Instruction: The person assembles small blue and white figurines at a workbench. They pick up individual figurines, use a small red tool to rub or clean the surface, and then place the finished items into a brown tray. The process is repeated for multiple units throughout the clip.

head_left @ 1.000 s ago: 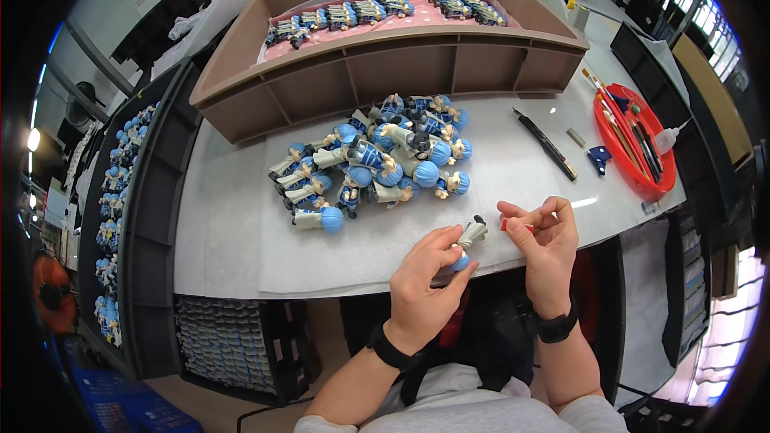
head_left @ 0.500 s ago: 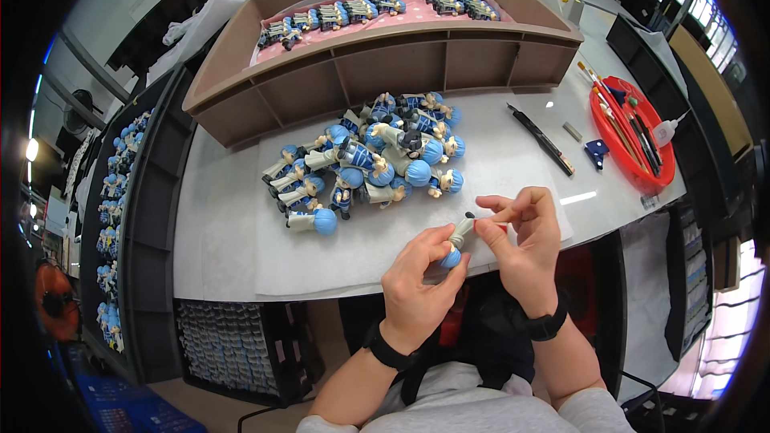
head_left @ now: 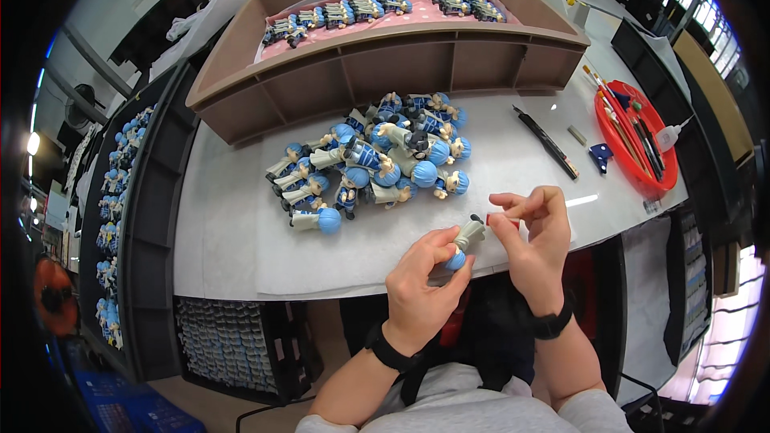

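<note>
Near the table's front edge my left hand [head_left: 423,285] is closed around a small blue-haired figurine [head_left: 469,234] in a pale grey-green coat, its blue head toward my palm and its dark feet pointing up and away. Just to the right, my right hand [head_left: 536,244] pinches a small red piece [head_left: 492,220], mostly hidden by the fingers, so I cannot tell its kind. A small gap separates it from the figurine. Beyond my hands lies a heap of similar figurines [head_left: 370,156] on a white sheet [head_left: 297,273].
A brown tray [head_left: 377,64] with rows of figurines on pink lining stands at the back. On the right are a black pen-like tool [head_left: 545,141], a grey stub [head_left: 577,135], a dark blue clip-like piece [head_left: 599,158] and a red dish [head_left: 670,172] of brushes. A black crate [head_left: 152,256] holds figurines at left.
My right hand has drawn slightly right, away from the figurine, so more of its coat shows. My left hand still holds the figurine. The whole view has shifted a little.
</note>
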A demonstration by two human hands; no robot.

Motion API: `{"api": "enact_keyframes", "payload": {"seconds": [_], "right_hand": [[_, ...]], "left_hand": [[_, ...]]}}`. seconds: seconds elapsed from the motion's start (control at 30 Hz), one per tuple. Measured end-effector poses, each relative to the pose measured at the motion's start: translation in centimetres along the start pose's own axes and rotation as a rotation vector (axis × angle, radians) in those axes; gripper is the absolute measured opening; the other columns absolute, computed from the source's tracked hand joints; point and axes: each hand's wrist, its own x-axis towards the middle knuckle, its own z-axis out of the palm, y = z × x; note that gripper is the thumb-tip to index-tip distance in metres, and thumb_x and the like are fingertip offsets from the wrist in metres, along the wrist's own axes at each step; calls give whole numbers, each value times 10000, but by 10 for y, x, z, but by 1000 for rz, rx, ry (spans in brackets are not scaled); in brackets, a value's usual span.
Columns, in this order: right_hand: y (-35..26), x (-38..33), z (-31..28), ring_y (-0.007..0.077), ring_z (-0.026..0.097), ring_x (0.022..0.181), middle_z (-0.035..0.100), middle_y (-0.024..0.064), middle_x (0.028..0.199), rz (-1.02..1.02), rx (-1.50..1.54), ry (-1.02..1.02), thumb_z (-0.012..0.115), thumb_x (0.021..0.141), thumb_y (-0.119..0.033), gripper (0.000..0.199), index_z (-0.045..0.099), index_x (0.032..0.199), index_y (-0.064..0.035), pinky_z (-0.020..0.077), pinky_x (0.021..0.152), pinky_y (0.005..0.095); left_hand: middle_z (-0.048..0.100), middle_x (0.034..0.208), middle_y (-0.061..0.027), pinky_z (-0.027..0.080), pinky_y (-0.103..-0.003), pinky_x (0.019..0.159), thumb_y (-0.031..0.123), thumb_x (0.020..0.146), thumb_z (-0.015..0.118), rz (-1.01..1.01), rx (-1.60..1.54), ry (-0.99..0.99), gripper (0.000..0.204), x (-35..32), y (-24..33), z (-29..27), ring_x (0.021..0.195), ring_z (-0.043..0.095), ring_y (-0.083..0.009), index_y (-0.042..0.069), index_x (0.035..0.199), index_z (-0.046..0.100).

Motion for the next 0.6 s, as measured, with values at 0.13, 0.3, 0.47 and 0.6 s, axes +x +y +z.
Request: {"api": "enact_keyframes", "payload": {"seconds": [0.13,0.3,0.47,0.6], "right_hand": [[11,-1,5,211,590,901,527,76,778,56,11,-39,598,737,93,264,389,855,-18,456,748,298],[0,0,5,207,582,916,498,62,748,25,-31,1,590,736,103,252,395,845,-15,451,731,289],[10,6,2,207,580,911,489,58,749,30,-56,6,595,737,94,239,407,840,-13,446,727,287],[7,-2,3,202,576,917,485,53,746,-5,-80,-30,600,730,95,247,409,844,-14,450,730,285]], "left_hand": [[620,999,-208,500,-283,749,-22,674,726,-2,10,-6,279,0,0,0,885,629,-221,-9,842,502],[622,997,-206,501,-282,748,-22,673,727,-8,3,9,279,-2,0,0,892,629,-224,-3,841,505],[623,993,-206,501,-283,747,-21,673,727,-13,8,5,283,1,1,-1,894,628,-225,-2,846,504],[622,992,-205,501,-282,746,-20,675,725,-17,3,0,275,-2,1,0,888,629,-221,-4,841,506]]}}
